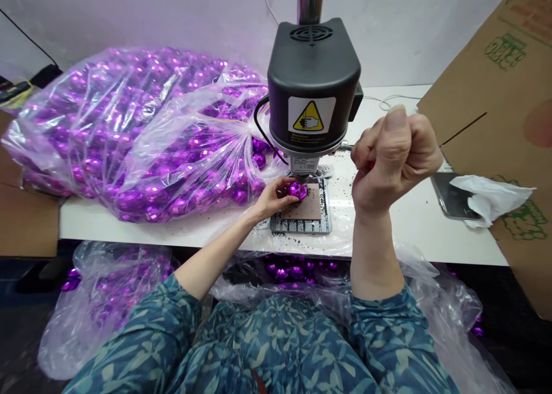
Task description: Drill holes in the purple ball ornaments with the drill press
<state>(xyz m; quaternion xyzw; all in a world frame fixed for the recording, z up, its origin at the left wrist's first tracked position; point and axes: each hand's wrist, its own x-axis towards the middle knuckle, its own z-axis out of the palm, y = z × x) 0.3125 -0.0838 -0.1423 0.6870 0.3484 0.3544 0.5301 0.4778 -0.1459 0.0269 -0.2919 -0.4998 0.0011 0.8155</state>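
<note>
A shiny purple faceted ball [297, 191] sits at the near side of the drill press chuck [301, 178], over a brown board [302, 210] on the press's metal base [321, 226]. My left hand [276, 198] pinches the ball from the left, thumb and fingers on its side. To the right of the black drill press head [314, 83], my right hand [394, 158] is raised in a closed grip around the press's lever, most of which the fingers hide. Whether the drill bit touches the ball cannot be made out.
A big clear bag [142, 135] full of purple balls fills the left of the white table [388, 233]. Dark shavings surround the base. At right lie a phone [452, 195], a crumpled white tissue [491, 195] and a cardboard box [495, 95]. More bagged balls [297, 267] lie below the table edge.
</note>
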